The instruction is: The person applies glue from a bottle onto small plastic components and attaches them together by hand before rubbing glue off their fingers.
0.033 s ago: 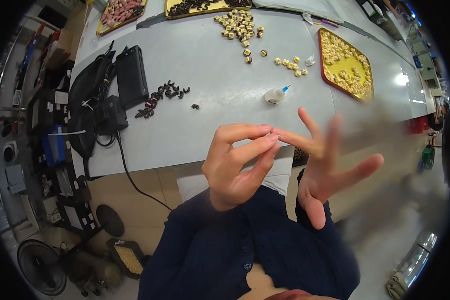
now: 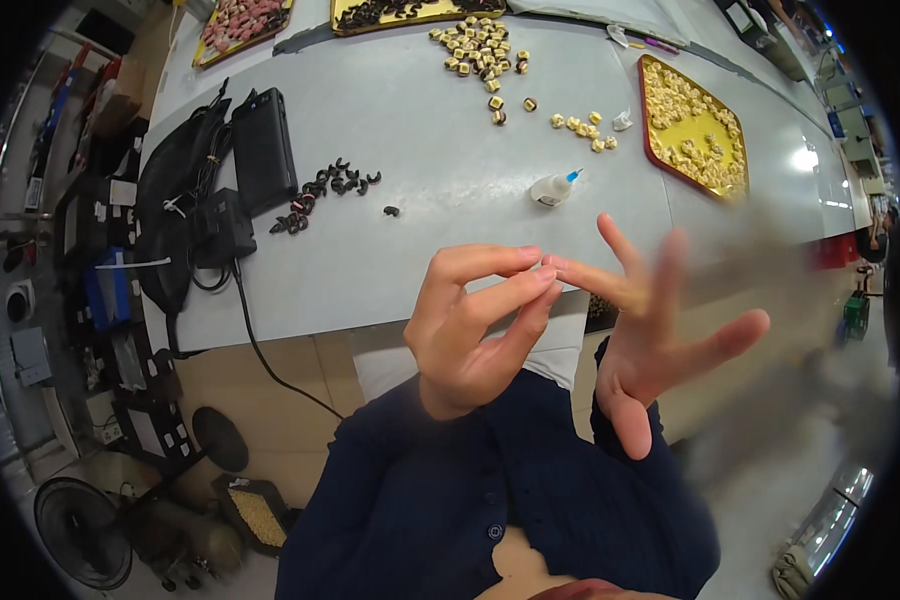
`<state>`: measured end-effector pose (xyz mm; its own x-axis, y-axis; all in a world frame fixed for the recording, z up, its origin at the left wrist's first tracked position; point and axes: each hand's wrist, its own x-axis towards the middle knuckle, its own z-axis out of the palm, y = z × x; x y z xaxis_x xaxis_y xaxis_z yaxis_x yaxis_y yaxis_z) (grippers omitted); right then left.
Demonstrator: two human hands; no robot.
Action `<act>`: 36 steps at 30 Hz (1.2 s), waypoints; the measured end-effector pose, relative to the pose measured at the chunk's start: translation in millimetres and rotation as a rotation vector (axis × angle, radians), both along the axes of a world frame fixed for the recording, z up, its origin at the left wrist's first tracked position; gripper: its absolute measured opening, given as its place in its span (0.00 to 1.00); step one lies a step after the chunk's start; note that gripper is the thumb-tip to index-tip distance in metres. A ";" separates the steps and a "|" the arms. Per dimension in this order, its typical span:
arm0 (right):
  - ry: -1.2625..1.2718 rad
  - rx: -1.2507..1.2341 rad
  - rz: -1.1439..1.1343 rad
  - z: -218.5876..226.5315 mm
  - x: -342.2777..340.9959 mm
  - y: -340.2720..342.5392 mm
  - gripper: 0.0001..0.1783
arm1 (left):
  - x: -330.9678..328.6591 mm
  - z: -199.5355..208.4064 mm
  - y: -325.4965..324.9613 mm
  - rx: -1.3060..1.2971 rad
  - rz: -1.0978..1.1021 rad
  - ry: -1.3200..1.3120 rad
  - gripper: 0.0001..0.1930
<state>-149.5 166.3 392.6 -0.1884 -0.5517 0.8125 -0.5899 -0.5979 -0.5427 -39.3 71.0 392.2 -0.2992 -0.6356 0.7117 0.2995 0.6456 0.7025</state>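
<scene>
Above my lap, just off the table's near edge, my left hand [image 2: 478, 320] is closed, thumb and fingertips drawn together in a pinch. Anything between those fingertips is too small or hidden to make out. One outstretched fingertip of my right hand [image 2: 653, 325] meets them. The other right fingers are spread wide and hold nothing. Beyond both hands, a small white squeeze bottle [image 2: 548, 191] with a blue tip stands on the grey table [image 2: 450, 190]. A single small black curved piece [image 2: 391, 211] lies to its left.
Black curved pieces [image 2: 320, 192] lie in a loose pile beside a black box-like device [image 2: 264, 150] with cables. Farther off are yellow-and-brown cube-like pieces [image 2: 480, 48] and smaller pale yellow pieces [image 2: 577, 125]. A red-rimmed yellow tray [image 2: 692, 135] of pale pieces sits right; more trays stand along the back.
</scene>
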 end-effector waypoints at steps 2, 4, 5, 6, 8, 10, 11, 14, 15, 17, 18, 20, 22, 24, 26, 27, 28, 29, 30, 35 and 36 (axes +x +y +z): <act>0.017 -0.009 -0.001 0.4 -1.5 -1.1 0.58 | 0.9 -3.1 -0.7 0.000 0.004 0.004 0.14; 0.056 0.007 0.027 1.0 -2.4 -1.3 0.58 | 2.6 -4.0 -1.2 -0.016 0.017 -0.008 0.14; 0.069 0.013 0.036 0.8 -2.2 -1.6 0.58 | 2.6 -4.8 -1.6 -0.013 0.018 -0.009 0.14; 0.073 0.009 0.025 0.4 -1.3 -2.1 0.58 | 2.5 -5.7 -2.1 -0.029 0.015 -0.003 0.14; 0.077 0.009 0.014 0.6 -0.7 -2.0 0.57 | 2.3 -6.5 -2.6 -0.042 0.011 0.003 0.14; 0.097 0.026 0.005 1.6 -0.8 -2.2 0.57 | 2.6 -6.7 -3.5 -0.057 0.019 -0.011 0.15; 0.104 0.032 0.002 1.7 -0.7 -2.3 0.57 | 2.6 -7.4 -4.2 -0.056 0.019 -0.010 0.15; 0.106 0.037 0.002 0.3 -0.1 -3.6 0.58 | 3.8 -11.3 -5.3 -0.067 0.018 -0.013 0.15; 0.095 0.042 0.007 0.6 -0.1 -3.8 0.58 | 4.5 -12.1 -5.2 -0.054 0.011 -0.023 0.16; 0.086 0.049 0.009 0.2 0.4 -2.8 0.59 | 4.5 -13.7 -5.7 -0.040 0.001 -0.032 0.16; 0.058 0.064 -0.013 -1.1 1.9 -1.2 0.59 | 4.4 -14.9 -6.5 -0.054 -0.001 -0.040 0.17; 0.031 0.078 -0.034 -1.0 2.4 -1.1 0.60 | 4.4 -14.9 -7.9 -0.070 -0.001 -0.049 0.18; 0.019 0.071 -0.026 -0.3 1.8 -3.0 0.60 | 4.5 -14.9 -9.0 -0.117 0.030 -0.072 0.20; 0.001 0.063 -0.002 0.4 1.5 -4.5 0.61 | 4.3 -16.9 -10.1 -0.137 0.032 -0.068 0.20; -0.013 0.058 0.019 1.7 0.2 -6.0 0.61 | 4.0 -18.3 -10.1 -0.157 0.034 -0.062 0.20; -0.003 0.056 0.039 2.7 -0.8 -7.1 0.61 | 4.2 -18.7 -9.8 -0.168 0.050 -0.062 0.20; 0.004 0.055 0.048 2.6 -1.4 -7.3 0.61 | 3.8 -19.1 -9.4 -0.179 0.066 -0.062 0.21; 0.009 0.054 0.058 2.5 -1.8 -7.4 0.61 | 3.6 -19.0 -9.0 -0.179 0.066 -0.061 0.21; 0.016 0.046 0.067 1.5 -1.7 -7.3 0.61 | 3.7 -18.7 -8.5 -0.186 0.082 -0.059 0.21; 0.007 0.009 0.097 -1.3 1.9 -7.2 0.62 | 6.1 -19.2 -4.0 -0.155 0.102 -0.038 0.21; 0.005 0.004 0.107 -1.9 2.8 -7.1 0.63 | 6.7 -18.9 -3.0 -0.132 0.117 -0.027 0.20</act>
<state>-146.8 159.3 390.6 -0.1241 -0.5719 0.8109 -0.5255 -0.6553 -0.5426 -32.6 68.0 373.4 -0.2493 -0.5684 0.7841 0.1991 0.7623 0.6159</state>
